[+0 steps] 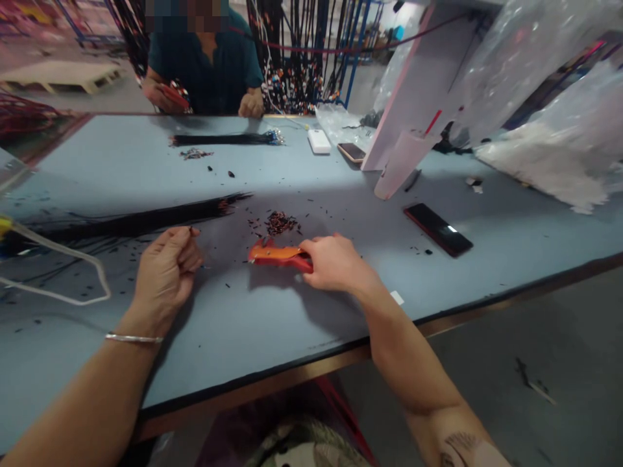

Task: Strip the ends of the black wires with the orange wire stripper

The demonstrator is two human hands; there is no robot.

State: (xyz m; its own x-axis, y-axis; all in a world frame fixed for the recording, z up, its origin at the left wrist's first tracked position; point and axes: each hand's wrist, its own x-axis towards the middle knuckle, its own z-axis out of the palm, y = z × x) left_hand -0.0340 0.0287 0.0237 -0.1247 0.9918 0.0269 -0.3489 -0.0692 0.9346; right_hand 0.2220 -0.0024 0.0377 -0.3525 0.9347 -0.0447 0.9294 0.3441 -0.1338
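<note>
My right hand (335,259) is wrapped round the handles of an orange and red wire stripper (277,254), whose jaws point left. Just beyond the tool lies a small heap of short black and copper-coloured offcuts (281,222). My left hand (170,263), a silver bangle at its wrist, is closed in a pinch. A tiny dark bit shows at its fingertips, too small to name. Behind that hand, a long bundle of black wires (160,219) stretches across the table with its loose ends toward the right.
Across the table (219,363) stands a person (204,65) with a red tool in one hand. A second wire bundle (224,139) lies there. Toward the right are a phone (438,228), a tilted cup with a straw (402,162) and plastic bags (559,143). A white bent rod (100,269) juts in left.
</note>
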